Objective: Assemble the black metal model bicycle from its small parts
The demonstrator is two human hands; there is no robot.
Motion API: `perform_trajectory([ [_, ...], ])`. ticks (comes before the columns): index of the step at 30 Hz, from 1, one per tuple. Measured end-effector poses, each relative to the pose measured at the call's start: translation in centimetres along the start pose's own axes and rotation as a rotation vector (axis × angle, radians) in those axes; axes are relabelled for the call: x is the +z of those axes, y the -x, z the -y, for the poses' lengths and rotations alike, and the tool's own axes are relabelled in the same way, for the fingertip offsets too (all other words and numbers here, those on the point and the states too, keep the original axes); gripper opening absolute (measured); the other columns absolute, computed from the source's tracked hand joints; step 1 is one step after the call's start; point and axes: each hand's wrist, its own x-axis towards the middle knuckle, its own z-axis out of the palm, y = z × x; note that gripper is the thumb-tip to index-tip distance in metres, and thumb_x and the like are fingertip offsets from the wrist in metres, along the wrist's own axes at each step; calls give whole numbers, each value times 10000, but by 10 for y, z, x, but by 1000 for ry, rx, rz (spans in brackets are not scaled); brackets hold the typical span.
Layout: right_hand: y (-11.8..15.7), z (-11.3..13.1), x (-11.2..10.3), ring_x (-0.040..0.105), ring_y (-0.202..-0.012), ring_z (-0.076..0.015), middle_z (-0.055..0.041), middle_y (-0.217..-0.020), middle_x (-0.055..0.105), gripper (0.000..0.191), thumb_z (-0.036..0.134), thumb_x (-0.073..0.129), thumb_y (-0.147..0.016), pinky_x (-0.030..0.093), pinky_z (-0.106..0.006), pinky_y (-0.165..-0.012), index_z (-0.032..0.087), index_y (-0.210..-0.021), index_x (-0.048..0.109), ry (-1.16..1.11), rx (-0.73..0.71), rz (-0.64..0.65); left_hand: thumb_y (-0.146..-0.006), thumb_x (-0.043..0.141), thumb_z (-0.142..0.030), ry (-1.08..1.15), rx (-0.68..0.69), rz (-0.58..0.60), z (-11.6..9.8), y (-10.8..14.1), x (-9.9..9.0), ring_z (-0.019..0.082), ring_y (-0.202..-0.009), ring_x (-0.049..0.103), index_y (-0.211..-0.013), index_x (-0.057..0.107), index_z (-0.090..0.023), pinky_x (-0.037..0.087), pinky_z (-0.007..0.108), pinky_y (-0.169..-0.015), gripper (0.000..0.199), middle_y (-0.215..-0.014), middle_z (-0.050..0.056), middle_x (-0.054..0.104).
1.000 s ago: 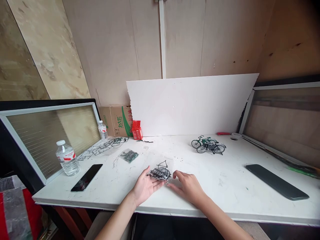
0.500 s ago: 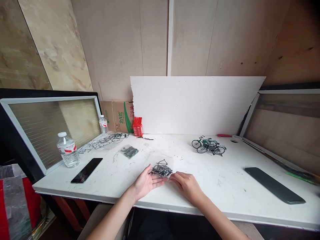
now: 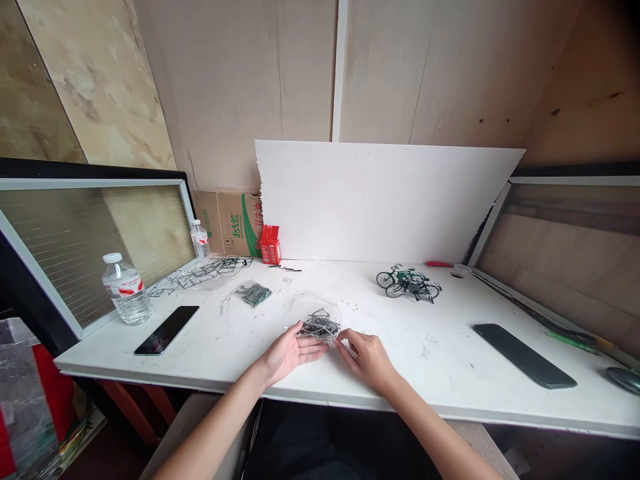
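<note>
Parts bag (image 3: pixel 321 325) touches my spread left fingers (image 3: pixel 312 349), right fingers (image 3: pixel 346 335) pinching its edge, over scuffed bench (image 3: pixel 430 370), beige wall (image 3: pixel 230 100) behind

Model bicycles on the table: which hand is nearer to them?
Right. The right hand is short of the model bicycles and to their left, by the right edge of the bag of dark parts; the left hand is farther left, at the bag's left side.

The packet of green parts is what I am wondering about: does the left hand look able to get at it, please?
Probably yes: the packet of green parts lies on the tabletop beyond the left hand, with nothing standing between them, though that hand is at the bag of dark parts.
</note>
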Motion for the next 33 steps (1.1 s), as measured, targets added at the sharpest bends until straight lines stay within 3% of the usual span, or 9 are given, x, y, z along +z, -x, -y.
perform_trajectory([
  [8, -2, 2, -1, 637, -551, -133, -37, -854, 803, 94, 279, 591, -1029, 418, -249, -607, 223, -1021, 666, -9, -32, -43, -1110, 402, -523, -62, 6, -9, -1, 0, -1, 376, -1411, 627, -1376, 638, 23, 332, 571, -1297, 651, -1386, 339, 680],
  [13, -2, 0, 1, 588, -522, -127, -18, -800, 778, 111, 318, 601, -1034, 393, -254, -602, 225, -1031, 662, 16, 2, -47, -1051, 616, -496, -186, 80, 24, 3, 2, -5, 384, -1370, 660, -1287, 712, -52, 328, 589, -1299, 512, -1438, 303, 665],
  [17, -3, -1, 2, 547, -511, -130, -4, -723, 728, 164, 358, 574, -1053, 360, -259, -593, 216, -1010, 645, 30, 12, -49, -1042, 637, -503, -236, 113, 38, 4, 3, -6, 393, -1328, 690, -1263, 729, -77, 349, 623, -1280, 489, -1410, 295, 687],
  [23, -8, 1, 2, 499, -524, -136, -24, -651, 655, 401, 444, 508, -1082, 300, -281, -590, 210, -764, 580, 56, 63, 78, -1058, 626, -455, -233, 109, -9, 5, 1, -6, 364, -1285, 721, -1209, 733, -84, 385, 610, -1268, 415, -1356, 274, 726],
  [28, -11, 1, 1, 508, -565, -151, -34, -654, 645, 422, 437, 476, -1096, 288, -293, -616, 206, -762, 592, 41, 93, 212, -1012, 716, -411, -240, 139, 3, 2, 5, -2, 368, -1336, 688, -1146, 736, -109, 392, 609, -1259, 331, -1338, 259, 741],
  [31, -11, 2, 1, 513, -576, -152, -37, -674, 659, 434, 445, 458, -1108, 289, -293, -629, 204, -779, 604, 19, 80, 235, -929, 824, -276, -276, 157, 46, 1, 7, -1, 378, -1435, 609, -1213, 727, -121, 374, 599, -1270, 338, -1436, 243, 692],
  [33, -11, 3, -1, 514, -577, -151, -39, -674, 660, 442, 447, 449, -1112, 288, -292, -631, 204, -778, 606, 12, 81, 224, -920, 834, -287, -282, 157, 46, 1, 8, -1, 385, -1437, 605, -1187, 734, -116, 367, 602, -1271, 332, -1432, 246, 693],
])
